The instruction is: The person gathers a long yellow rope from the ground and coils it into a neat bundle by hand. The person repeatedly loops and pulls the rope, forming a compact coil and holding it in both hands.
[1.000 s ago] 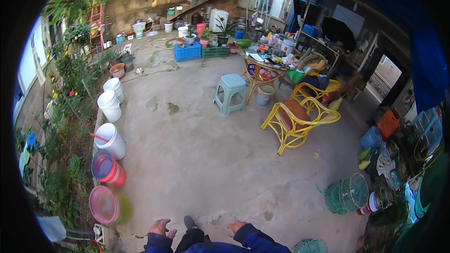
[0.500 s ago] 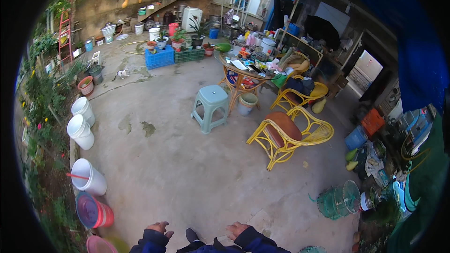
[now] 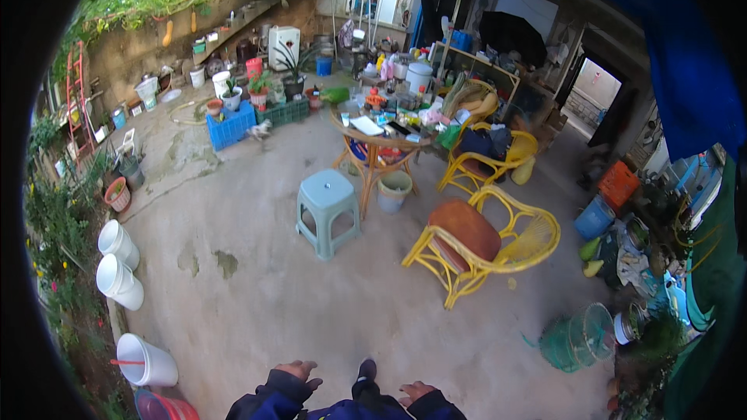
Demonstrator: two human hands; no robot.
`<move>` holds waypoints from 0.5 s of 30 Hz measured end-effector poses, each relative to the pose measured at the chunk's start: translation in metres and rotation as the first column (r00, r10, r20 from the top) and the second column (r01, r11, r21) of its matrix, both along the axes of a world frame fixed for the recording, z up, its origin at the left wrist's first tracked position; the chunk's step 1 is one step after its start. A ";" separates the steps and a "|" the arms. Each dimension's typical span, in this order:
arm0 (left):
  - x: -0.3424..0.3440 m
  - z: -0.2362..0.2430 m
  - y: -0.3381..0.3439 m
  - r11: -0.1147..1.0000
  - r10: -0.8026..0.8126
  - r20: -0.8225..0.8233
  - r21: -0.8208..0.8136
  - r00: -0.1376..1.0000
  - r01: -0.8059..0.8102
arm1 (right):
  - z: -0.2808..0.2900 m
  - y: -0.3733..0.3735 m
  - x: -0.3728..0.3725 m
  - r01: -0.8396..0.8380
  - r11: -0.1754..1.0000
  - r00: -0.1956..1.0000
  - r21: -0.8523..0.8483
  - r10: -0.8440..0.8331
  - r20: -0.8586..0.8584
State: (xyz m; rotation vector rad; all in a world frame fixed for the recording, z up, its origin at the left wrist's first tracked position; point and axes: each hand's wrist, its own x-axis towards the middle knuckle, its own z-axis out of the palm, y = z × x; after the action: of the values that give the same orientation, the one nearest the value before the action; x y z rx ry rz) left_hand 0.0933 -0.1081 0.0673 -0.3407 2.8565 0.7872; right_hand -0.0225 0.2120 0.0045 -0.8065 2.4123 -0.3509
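Note:
My left hand (image 3: pixel 299 371) hangs low at the lower edge over the concrete floor, its fingers apart and nothing in it. Lower and to the right of it is my right hand (image 3: pixel 418 393), also empty, with loosely spread fingers. Between them one dark shoe (image 3: pixel 366 370) shows. Neither hand touches anything. Ahead stands a pale blue-green plastic stool (image 3: pixel 328 210). To its right is a yellow rattan chair (image 3: pixel 486 245) with a brown seat cushion. Left of my left hand stands a white bucket (image 3: pixel 148 362) with a red stick in it.
A round rattan table (image 3: pixel 373 140) is crowded with small items; a bucket (image 3: pixel 394 190) stands beneath. Several white buckets line the plant bed. A small cat (image 3: pixel 261 131) is near a blue crate (image 3: pixel 231 126). Green netting (image 3: pixel 577 338) lies right, and a second yellow chair (image 3: pixel 486 155) stands behind.
The stool, chair and buckets sit lower in the picture, as I have moved forward. The cat has moved right to the blue crate. Both hands stay empty.

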 end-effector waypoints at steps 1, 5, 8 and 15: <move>-0.030 0.004 -0.005 0.999 0.009 0.008 -0.038 1.000 -0.008 | -0.001 -0.008 -0.036 -0.027 1.000 0.999 0.005 0.027 -0.023; -0.127 0.028 -0.014 0.996 0.087 0.001 0.031 0.996 -0.087 | 0.007 -0.040 -0.153 -0.058 0.998 0.997 -0.036 0.056 -0.059; -0.192 0.034 -0.019 0.994 0.094 0.006 -0.052 0.996 -0.094 | 0.012 -0.061 -0.232 -0.139 0.990 0.981 0.037 0.143 -0.132; -0.313 0.036 -0.033 0.998 -0.008 0.072 -0.061 0.997 0.012 | 0.007 -0.079 -0.343 -0.164 0.920 0.963 -0.356 0.072 -0.259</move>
State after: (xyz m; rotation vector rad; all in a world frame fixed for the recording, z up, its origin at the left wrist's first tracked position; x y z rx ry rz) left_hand -0.2197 -0.1409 0.1028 -0.3552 2.8170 0.6732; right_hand -0.3658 0.1326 0.0112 -1.2222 2.5387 -0.7186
